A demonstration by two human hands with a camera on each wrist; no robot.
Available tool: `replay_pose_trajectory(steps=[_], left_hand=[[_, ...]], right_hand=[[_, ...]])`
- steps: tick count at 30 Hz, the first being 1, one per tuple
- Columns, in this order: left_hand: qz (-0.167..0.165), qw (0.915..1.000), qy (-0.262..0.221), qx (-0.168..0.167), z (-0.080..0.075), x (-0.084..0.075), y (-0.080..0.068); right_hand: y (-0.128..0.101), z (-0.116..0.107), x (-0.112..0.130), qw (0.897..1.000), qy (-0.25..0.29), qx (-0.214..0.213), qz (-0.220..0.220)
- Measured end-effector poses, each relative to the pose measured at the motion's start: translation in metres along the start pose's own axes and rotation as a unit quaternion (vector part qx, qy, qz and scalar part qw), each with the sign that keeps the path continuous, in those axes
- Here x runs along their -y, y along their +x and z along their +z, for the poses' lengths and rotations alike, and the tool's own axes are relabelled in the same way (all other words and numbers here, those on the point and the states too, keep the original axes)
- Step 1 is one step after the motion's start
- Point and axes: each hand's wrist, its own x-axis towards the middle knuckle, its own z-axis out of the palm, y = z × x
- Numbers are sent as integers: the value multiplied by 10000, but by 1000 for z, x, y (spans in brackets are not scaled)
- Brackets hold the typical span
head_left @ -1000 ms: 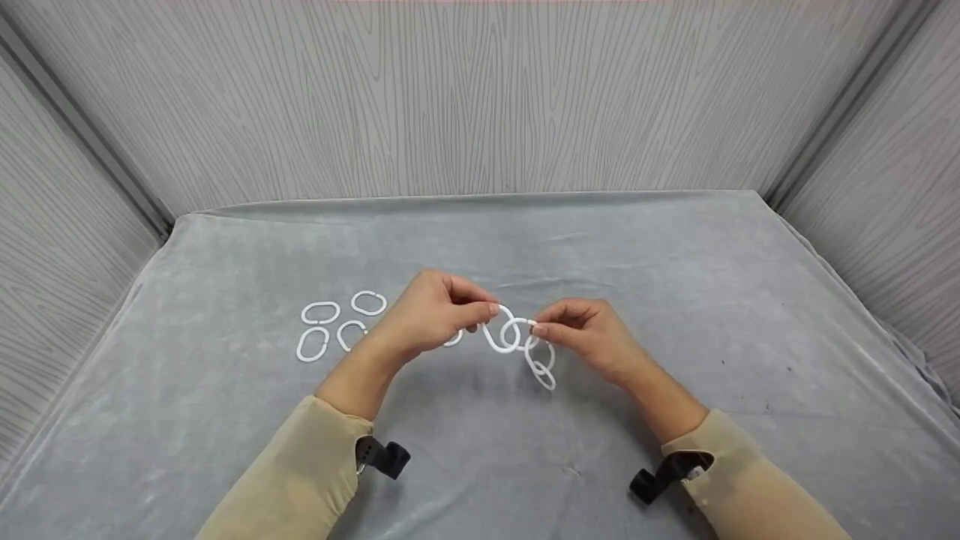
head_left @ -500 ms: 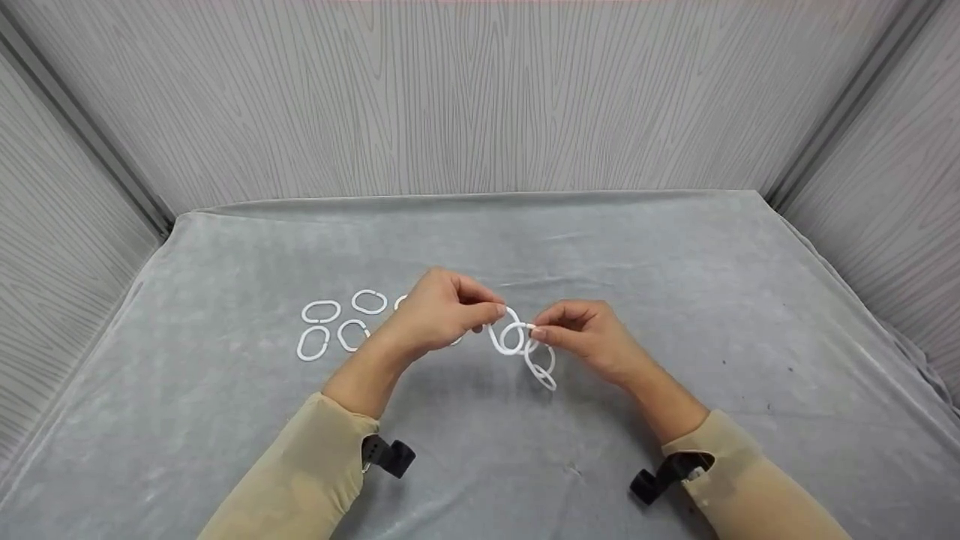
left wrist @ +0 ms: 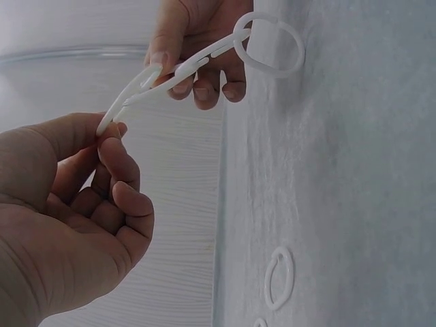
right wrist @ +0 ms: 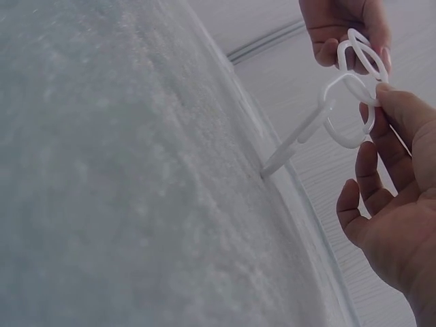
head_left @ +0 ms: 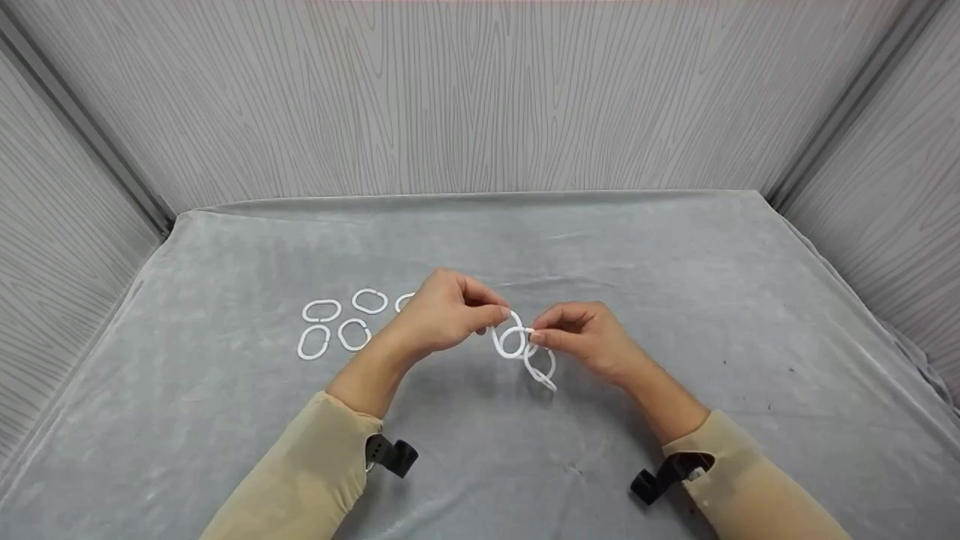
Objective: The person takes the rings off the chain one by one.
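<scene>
My left hand [head_left: 450, 315] pinches a white plastic chain link [left wrist: 120, 102] between thumb and fingertips. Facing it, my right hand [head_left: 589, 337] pinches another white link, the end one of a short chain, with thumb and index finger. In the head view the two pinched links overlap just between the hands. From the right hand's link more joined links [right wrist: 283, 158] dangle toward the cloth; the lowest ring [left wrist: 300, 51] shows in the left wrist view. Fingertips hide part of both pinched links.
Several loose white oval links [head_left: 321, 301] lie on the grey cloth [head_left: 675, 262] left of the hands, one partly behind the left hand. Pale wood-grain panels [head_left: 480, 97] stand at the back and both sides. Each wrist wears a black camera mount [head_left: 401, 457].
My left hand has shifted slightly right with its link, bringing it closer over the right hand's link. More of the loose links show behind it. The right hand is nearly still.
</scene>
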Motion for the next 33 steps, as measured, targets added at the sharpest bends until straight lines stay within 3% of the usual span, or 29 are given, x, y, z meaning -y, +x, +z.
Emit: replay_pose_trajectory(steps=[18, 33], left_hand=[[263, 9995, 89, 129, 3, 0, 0], [262, 9992, 153, 250, 3, -4, -1]], right_hand=[[-2, -1, -2, 9997, -60, 185, 173], [-1, 0, -1, 9992, -242, 179, 245]])
